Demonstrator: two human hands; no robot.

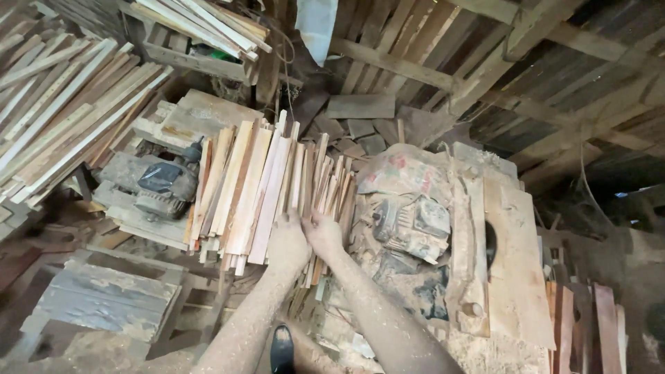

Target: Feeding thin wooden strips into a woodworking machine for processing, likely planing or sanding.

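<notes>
Far on the left lies a big heap of long thin wood sticks (62, 104). Low down on that side is a gray wooden board (104, 301) covered in dust. Next comes a dusty motor (156, 183) sitting on a wooden block. Just beside the motor is a stack of short wood slats (256, 187), leaning close together like a fan. The left hand (289, 239) rests on the lower right part of this stack, and its fingers curl onto the slats. The right hand (324, 234) is just beside it, almost touching it, and it holds the thin slats at the right end of the stack. Both arms are full of sawdust. Down between the arms peeks a black shoe (281, 350). To the right sits another dusty machine (409, 225), and then a flat wooden saw table (516, 277) with a dark slot in it
</notes>
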